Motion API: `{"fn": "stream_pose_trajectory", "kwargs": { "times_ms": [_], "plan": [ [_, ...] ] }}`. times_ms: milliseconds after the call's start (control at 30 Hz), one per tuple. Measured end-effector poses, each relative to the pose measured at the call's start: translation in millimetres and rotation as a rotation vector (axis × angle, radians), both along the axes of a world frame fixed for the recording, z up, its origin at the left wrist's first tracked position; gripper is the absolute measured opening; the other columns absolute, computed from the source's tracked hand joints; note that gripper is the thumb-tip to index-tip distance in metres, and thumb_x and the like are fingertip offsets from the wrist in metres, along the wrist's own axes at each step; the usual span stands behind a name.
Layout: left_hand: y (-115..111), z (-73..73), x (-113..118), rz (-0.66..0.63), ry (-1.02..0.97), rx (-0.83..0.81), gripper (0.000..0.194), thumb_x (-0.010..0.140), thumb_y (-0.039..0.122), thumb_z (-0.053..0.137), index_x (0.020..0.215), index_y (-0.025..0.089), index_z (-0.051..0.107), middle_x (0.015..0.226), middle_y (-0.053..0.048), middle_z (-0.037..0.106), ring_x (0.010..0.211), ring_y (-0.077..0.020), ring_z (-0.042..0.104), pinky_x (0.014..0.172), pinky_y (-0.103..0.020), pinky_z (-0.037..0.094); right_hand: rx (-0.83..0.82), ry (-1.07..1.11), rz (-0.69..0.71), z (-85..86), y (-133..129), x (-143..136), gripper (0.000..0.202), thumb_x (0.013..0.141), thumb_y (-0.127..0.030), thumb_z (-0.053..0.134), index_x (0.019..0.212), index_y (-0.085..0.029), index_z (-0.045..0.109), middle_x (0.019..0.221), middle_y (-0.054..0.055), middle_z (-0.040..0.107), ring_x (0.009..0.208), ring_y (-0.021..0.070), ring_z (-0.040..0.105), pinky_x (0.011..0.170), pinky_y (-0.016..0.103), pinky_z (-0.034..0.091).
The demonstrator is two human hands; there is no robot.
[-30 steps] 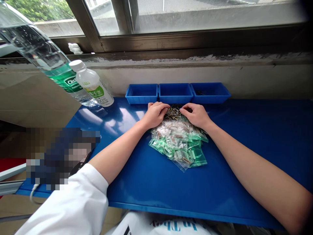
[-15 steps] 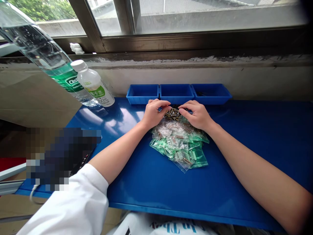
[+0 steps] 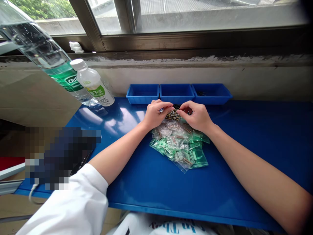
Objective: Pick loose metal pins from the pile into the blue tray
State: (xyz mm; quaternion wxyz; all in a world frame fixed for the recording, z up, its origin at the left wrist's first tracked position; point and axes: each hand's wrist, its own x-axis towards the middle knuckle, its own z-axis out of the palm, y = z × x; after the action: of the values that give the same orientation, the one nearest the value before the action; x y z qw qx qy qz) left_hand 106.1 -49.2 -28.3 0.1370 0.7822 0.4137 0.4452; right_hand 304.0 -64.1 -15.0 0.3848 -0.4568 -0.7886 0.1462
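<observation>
A pile of small screws [image 3: 173, 115], dark, brass and silver in colour, lies between my two hands. My left hand [image 3: 156, 114] is at the pile's left edge, thumb and forefinger brought together over it. On the right side, my right hand [image 3: 197, 116] is closed in a pinch, its fingertips at the screws. Whatever either pinch holds is too small to make out. Just nearer to me spreads a heap of small clear and green-tinted plastic bags [image 3: 179, 142] with screws and other small parts inside.
Behind the hands stand three joined blue bins [image 3: 176, 93]; the right one holds a few dark pieces. A large water bottle [image 3: 62, 73] and a smaller white-capped bottle [image 3: 94, 83] stand at the left. A blurred dark object [image 3: 63, 156] lies on the blue table [image 3: 156, 182].
My right hand has curled its fingers in more and shifted slightly left over the screws. The left fingertips have moved a little to the right. The bags have not moved.
</observation>
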Motion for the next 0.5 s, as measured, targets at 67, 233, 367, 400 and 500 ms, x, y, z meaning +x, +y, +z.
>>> {"fn": "stream_pose_trajectory", "kwargs": {
  "times_ms": [67, 233, 367, 400, 500],
  "plan": [
    [-0.7, 0.3, 0.2, -0.007, -0.009, -0.006, 0.02, 0.086, 0.039, 0.061, 0.092, 0.023, 0.071, 0.082, -0.001, 0.072, 0.077, -0.0151, 0.062, 0.081, -0.031, 0.045, 0.001, 0.012, -0.022, 1.0, 0.5, 0.5, 0.02, 0.082, -0.038, 0.06, 0.092, -0.022, 0.067, 0.08, 0.005, 0.069, 0.065, 0.0185, 0.06, 0.061, 0.032, 0.047],
    [-2.1, 1.1, 0.7, -0.032, -0.006, -0.036, 0.02, 0.085, 0.038, 0.061, 0.094, 0.023, 0.071, 0.085, -0.002, 0.072, 0.079, -0.0151, 0.062, 0.081, -0.03, 0.045, -0.001, -0.053, 0.087, 2.9, 1.1, 1.3, 0.022, 0.087, -0.037, 0.053, 0.083, -0.023, 0.069, 0.082, 0.005, 0.07, 0.073, 0.021, 0.063, 0.065, 0.033, 0.047],
    [-2.4, 2.2, 0.3, -0.054, -0.017, -0.034, 0.024, 0.087, 0.037, 0.058, 0.101, 0.02, 0.067, 0.088, -0.003, 0.072, 0.08, -0.0143, 0.063, 0.082, -0.029, 0.044, -0.003, -0.012, -0.056, 1.4, 3.8, 3.3, 0.022, 0.086, -0.037, 0.054, 0.082, -0.021, 0.069, 0.077, 0.006, 0.069, 0.066, 0.0197, 0.062, 0.063, 0.032, 0.046],
    [-2.1, 2.3, 0.1, -0.048, -0.007, -0.034, 0.024, 0.088, 0.036, 0.057, 0.102, 0.019, 0.067, 0.089, -0.003, 0.071, 0.082, -0.0145, 0.063, 0.083, -0.029, 0.043, -0.01, 0.014, -0.13, 0.3, 5.7, 5.2, 0.023, 0.085, -0.038, 0.056, 0.081, -0.021, 0.069, 0.076, 0.006, 0.069, 0.065, 0.0196, 0.062, 0.062, 0.032, 0.046],
    [0.3, 1.4, -1.2, 0.01, 0.064, -0.041, 0.019, 0.088, 0.028, 0.055, 0.101, 0.02, 0.066, 0.092, -0.002, 0.071, 0.088, -0.0157, 0.063, 0.084, -0.03, 0.042, -0.023, 0.104, -0.362, -5.4, 14.8, 15.0, 0.023, 0.081, -0.04, 0.059, 0.078, -0.019, 0.068, 0.072, 0.007, 0.068, 0.064, 0.0207, 0.062, 0.061, 0.032, 0.047]
  ]
}}
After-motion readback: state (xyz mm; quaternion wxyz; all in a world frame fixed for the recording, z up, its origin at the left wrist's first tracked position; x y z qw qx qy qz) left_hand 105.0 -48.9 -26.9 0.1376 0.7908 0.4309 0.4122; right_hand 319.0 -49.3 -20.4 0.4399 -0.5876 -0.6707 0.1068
